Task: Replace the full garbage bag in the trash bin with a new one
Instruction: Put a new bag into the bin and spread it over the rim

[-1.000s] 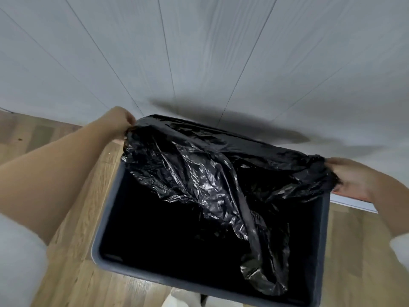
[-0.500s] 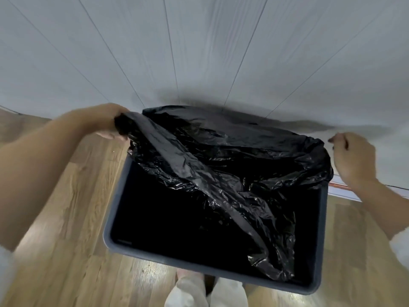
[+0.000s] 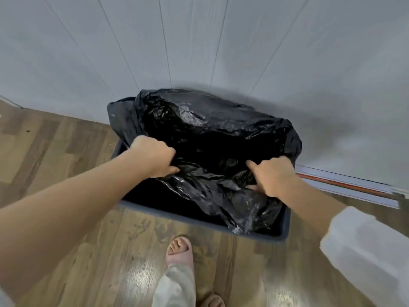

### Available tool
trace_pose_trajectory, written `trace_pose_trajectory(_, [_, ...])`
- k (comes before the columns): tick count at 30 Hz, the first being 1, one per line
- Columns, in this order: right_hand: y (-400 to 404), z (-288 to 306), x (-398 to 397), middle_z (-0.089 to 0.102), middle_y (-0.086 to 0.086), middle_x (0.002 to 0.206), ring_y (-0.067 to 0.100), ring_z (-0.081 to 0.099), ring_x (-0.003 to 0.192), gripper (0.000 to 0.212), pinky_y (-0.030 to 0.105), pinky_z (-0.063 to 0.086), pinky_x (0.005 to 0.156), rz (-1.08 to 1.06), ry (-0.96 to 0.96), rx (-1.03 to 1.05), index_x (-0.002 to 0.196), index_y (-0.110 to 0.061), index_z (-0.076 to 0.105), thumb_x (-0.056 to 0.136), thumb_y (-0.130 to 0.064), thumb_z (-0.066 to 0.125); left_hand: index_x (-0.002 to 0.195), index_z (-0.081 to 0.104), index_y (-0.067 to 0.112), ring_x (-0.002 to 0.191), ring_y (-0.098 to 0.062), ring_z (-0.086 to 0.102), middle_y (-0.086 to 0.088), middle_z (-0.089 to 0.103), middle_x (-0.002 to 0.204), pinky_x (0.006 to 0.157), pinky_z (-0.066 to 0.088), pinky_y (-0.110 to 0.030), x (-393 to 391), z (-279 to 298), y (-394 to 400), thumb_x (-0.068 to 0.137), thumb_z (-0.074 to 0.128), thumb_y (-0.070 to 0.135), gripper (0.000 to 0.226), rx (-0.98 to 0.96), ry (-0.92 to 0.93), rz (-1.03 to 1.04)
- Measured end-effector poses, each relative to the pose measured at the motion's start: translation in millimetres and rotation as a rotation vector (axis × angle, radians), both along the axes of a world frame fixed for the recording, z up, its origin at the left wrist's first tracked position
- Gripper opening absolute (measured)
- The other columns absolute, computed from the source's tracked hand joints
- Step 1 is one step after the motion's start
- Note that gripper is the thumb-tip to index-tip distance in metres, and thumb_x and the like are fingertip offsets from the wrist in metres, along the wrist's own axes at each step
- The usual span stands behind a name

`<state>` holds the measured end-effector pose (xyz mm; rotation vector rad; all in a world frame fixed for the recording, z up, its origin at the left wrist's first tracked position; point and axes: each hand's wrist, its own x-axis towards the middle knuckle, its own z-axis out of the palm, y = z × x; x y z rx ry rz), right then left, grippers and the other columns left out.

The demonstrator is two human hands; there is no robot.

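Observation:
A grey rectangular trash bin [image 3: 199,219] stands on the wood floor against the wall. A black garbage bag [image 3: 210,127] is draped over its far rim and both back corners, and loose folds hang into the bin. My left hand [image 3: 152,157] is closed on the bag's near edge at the left. My right hand [image 3: 271,176] grips the same edge at the right. Both hands are over the bin's opening. The bin's inside is dark and its bottom is hidden.
A pale panelled wall [image 3: 199,41] rises right behind the bin. A white rail with a red strip [image 3: 345,185] runs along the floor at the right. My foot in a pink slipper [image 3: 180,251] stands on the wood floor just before the bin.
Both hands have left the bin's back corners and come inward to the bag's near edge. The bag now covers the far rim. The view has pulled back.

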<state>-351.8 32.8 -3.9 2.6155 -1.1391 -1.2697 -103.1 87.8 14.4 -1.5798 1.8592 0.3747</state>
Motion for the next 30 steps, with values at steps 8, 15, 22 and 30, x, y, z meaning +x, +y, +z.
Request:
trace_pose_trajectory(8, [52.5,39.9,-61.3,0.017,0.003,0.156,0.033,0.028,0.135,0.101,0.046,0.026,0.108,-0.225,-0.098,-0.136,0.148,-0.029,-0.004,0.073,-0.074,0.046,0.143,0.018,0.031,0.111,-0.027,0.057,-0.004,0.033,0.142,0.065,0.052,-0.037,49.5,13.1,96.1,0.060,0.045,0.084,0.102,-0.224,-0.023,0.409])
trace_pose_trajectory(15, [124.0,8.1,-68.2,-0.009,0.012,0.159,0.030,0.000,0.146,0.111,0.058,0.019,0.111,-1.006,-0.781,-0.386,0.149,-0.017,-0.001,0.071,-0.033,0.077,0.148,0.014,0.021,0.139,-0.037,0.017,-0.015,0.011,0.154,0.114,0.023,-0.050,32.4,-25.9,145.2,0.063,0.081,0.040,0.110,-0.522,0.495,0.823])
trace_pose_trajectory(22, [144.8,-8.7,-49.6,0.063,0.024,0.115,0.039,0.058,0.105,0.031,0.032,0.042,0.075,-1.606,-0.988,-0.150,0.120,0.002,0.054,0.091,-0.007,0.049,0.146,0.011,0.034,0.135,-0.024,0.036,-0.002,0.028,0.153,0.111,0.035,-0.042,15.3,-47.1,166.7,0.077,0.072,0.029,0.092,-0.581,0.973,1.355])
trace_pose_trajectory(30, [150.2,11.2,-41.5,0.056,0.018,0.131,0.035,0.048,0.119,0.038,0.032,0.038,0.099,-1.126,-1.057,-0.365,0.112,0.006,0.061,0.084,0.015,0.037,0.144,0.030,0.019,0.145,-0.036,0.009,-0.012,0.015,0.158,0.115,0.004,-0.053,-8.6,-21.5,159.4,0.087,0.055,0.038,0.065,-0.664,0.323,0.616])
